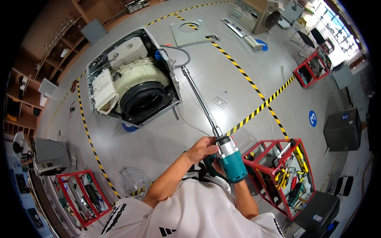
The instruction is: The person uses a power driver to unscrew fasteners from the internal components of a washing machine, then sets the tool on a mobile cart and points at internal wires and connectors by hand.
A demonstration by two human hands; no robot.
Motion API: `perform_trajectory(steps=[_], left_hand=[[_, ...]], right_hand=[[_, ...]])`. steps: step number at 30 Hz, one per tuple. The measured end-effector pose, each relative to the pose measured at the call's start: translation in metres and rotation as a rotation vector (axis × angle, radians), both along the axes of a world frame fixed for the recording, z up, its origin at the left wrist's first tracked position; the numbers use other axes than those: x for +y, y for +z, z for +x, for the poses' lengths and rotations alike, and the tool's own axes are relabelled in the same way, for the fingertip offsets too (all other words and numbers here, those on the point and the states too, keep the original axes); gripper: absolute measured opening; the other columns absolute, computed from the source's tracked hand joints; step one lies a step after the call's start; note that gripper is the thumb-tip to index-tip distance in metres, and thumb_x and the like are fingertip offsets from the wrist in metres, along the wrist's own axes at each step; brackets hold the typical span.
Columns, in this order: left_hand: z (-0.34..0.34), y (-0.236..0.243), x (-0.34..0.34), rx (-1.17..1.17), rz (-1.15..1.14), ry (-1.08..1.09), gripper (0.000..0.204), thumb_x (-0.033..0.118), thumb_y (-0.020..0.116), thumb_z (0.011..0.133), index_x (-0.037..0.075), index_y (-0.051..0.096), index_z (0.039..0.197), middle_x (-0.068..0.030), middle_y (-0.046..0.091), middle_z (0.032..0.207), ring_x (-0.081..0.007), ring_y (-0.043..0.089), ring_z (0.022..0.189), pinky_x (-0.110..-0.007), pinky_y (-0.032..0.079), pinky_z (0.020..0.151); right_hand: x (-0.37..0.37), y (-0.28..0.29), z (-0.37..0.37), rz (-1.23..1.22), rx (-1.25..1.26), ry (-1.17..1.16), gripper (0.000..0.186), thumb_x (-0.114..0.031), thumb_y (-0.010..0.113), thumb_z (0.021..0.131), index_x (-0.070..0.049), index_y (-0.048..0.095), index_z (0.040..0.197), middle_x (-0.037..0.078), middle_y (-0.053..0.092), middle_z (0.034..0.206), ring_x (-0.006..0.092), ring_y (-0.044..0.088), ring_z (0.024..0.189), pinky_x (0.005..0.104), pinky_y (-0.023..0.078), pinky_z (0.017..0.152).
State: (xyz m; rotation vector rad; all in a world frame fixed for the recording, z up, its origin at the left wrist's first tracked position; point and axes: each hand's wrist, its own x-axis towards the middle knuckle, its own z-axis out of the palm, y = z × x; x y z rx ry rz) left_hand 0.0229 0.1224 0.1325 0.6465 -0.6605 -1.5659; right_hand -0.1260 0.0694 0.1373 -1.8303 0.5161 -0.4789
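A teal cordless impact wrench (233, 166) with a silver nose is held up in front of my chest. From its nose a long chrome extension bar (201, 101) with a socket at its tip points away from me, toward the right side of an opened washing machine (141, 75). My left hand (201, 150) is closed at the wrench's front end, by the base of the bar. Behind the body, my right hand (217, 166) wraps the handle, its fingers mostly hidden. The machine's pale tub and black door gasket (143, 99) lie exposed inside the grey cabinet.
A red-framed tool cart (274, 168) with pliers and other hand tools stands close on my right. Another red cart (83, 198) is at lower left, near a round clear door (135, 181). A grey panel with a round hole (189, 33) lies beyond; a hose and cables cross the floor.
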Motion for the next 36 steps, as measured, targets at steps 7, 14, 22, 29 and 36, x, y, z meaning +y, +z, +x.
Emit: perform_trajectory(steps=[7, 14, 22, 29, 36], left_hand=[[0.041, 0.014, 0.023, 0.087, -0.025, 0.09, 0.081, 0.052, 0.069, 0.064, -0.008, 0.047, 0.114, -0.0226, 0.042, 0.124, -0.0279, 0.049, 0.109, -0.038, 0.04, 0.092], [0.051, 0.025, 0.014, 0.1, -0.059, 0.043, 0.075, 0.043, 0.072, 0.064, -0.004, 0.047, 0.116, -0.0165, 0.046, 0.123, -0.0282, 0.046, 0.113, -0.041, 0.037, 0.096], [0.046, 0.03, 0.003, 0.144, -0.085, 0.068, 0.069, 0.044, 0.075, 0.06, -0.004, 0.055, 0.107, -0.0237, 0.048, 0.117, -0.0353, 0.035, 0.12, -0.047, 0.035, 0.095], [0.044, 0.025, -0.001, 0.167, -0.056, 0.086, 0.071, 0.045, 0.075, 0.058, -0.002, 0.056, 0.107, -0.0204, 0.05, 0.117, -0.0341, 0.031, 0.124, -0.047, 0.033, 0.097], [0.04, 0.016, -0.004, 0.139, -0.111, 0.091, 0.076, 0.046, 0.075, 0.059, -0.002, 0.051, 0.113, -0.016, 0.047, 0.123, -0.0262, 0.043, 0.116, -0.039, 0.035, 0.097]], right_hand=[[0.028, -0.024, 0.029, -0.048, 0.121, 0.046, 0.016, -0.008, 0.059, 0.075, -0.006, 0.054, 0.09, 0.006, 0.057, 0.08, 0.0153, 0.056, 0.069, 0.0275, 0.047, 0.056], [0.023, -0.008, 0.048, 0.046, 0.15, -0.045, 0.012, -0.01, 0.062, 0.069, -0.007, 0.055, 0.079, 0.01, 0.053, 0.072, 0.0273, 0.052, 0.064, 0.0376, 0.041, 0.054], [0.013, -0.006, 0.047, -0.068, 0.086, -0.043, 0.005, -0.006, 0.059, 0.075, -0.001, 0.058, 0.076, 0.002, 0.058, 0.066, 0.008, 0.053, 0.055, 0.0215, 0.043, 0.046], [0.007, -0.015, 0.045, -0.029, -0.01, -0.037, 0.006, -0.006, 0.06, 0.073, -0.003, 0.056, 0.076, 0.004, 0.055, 0.067, 0.0135, 0.052, 0.056, 0.026, 0.042, 0.047], [0.006, -0.026, 0.039, 0.181, 0.041, -0.029, 0.011, -0.007, 0.06, 0.07, -0.006, 0.053, 0.079, 0.009, 0.051, 0.071, 0.0234, 0.05, 0.062, 0.0347, 0.04, 0.051]])
